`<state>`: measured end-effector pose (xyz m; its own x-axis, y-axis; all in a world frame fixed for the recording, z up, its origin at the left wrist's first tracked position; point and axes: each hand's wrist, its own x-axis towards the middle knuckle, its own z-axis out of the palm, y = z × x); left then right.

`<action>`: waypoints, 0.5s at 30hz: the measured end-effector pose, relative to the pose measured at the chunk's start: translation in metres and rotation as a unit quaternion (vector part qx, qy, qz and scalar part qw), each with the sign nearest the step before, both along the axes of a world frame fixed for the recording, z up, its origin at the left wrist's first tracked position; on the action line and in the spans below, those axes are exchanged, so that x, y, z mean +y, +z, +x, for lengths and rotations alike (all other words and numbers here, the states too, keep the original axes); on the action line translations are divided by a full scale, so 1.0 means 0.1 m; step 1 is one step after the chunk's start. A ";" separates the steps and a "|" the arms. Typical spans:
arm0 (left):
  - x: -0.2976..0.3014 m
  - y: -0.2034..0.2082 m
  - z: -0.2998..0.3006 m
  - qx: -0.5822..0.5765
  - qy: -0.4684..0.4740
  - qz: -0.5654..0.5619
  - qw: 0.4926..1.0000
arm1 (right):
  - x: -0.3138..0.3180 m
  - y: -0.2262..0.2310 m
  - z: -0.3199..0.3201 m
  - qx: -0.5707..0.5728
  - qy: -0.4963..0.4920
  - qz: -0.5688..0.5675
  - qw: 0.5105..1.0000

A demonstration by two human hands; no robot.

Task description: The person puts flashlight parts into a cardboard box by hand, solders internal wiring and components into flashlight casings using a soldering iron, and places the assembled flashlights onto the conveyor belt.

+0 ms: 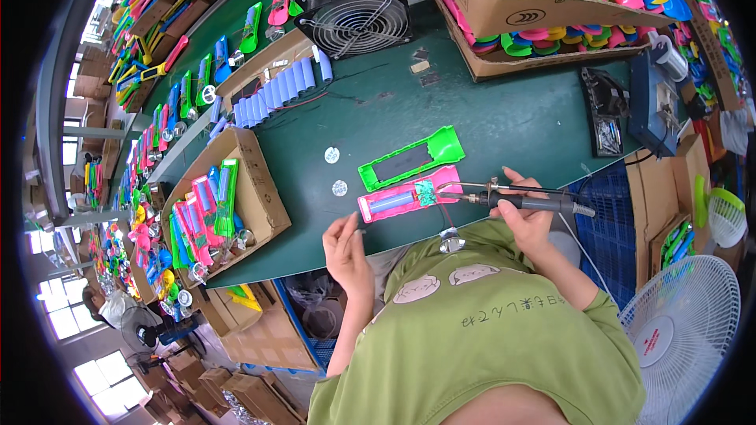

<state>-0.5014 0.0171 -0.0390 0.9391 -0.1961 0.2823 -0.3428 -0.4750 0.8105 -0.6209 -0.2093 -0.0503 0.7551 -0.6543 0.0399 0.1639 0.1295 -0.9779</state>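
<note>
My right hand (524, 216) is closed round the dark handle of a soldering iron (543, 203). A thin metal tube runs along the iron, and both tips reach a small green circuit board (425, 192). The board lies at the right end of a pink plastic casing (425, 176), beside a blue cylindrical battery (391, 204). Thin wires lead down from the board to a silvery lamp cup (450, 241) at the table edge. At the casing's left end, my left hand (347, 254) has its fingers bent together; anything between them is too small to make out. A green casing frame (412, 159) lies just beyond.
A black fan with a wire guard (356, 25) stands at the back. Several blue batteries (276, 90) line up at the left, above a box of assembled lamps (260, 189). Coloured casings fill a carton (551, 12) at back right, near a blue metal unit (654, 102).
</note>
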 end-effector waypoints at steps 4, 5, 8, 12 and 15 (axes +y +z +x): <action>-0.28 0.17 0.11 -0.221 -0.154 0.126 0.955 | -0.03 0.01 -0.01 0.001 0.028 -0.082 0.996; -0.34 0.16 0.11 -0.220 -0.155 0.125 0.955 | -0.04 0.01 -0.02 0.008 0.044 -0.099 0.994; -0.47 0.13 0.15 -0.142 -0.223 0.062 0.962 | -0.01 0.04 -0.02 -0.002 0.024 -0.077 0.997; -0.54 0.17 0.19 -0.080 -0.254 0.093 0.959 | -0.11 0.06 -0.03 0.002 0.046 -0.081 0.996; -0.59 0.24 0.22 -0.108 -0.286 0.150 0.940 | -0.16 0.06 -0.01 0.034 0.054 -0.034 0.997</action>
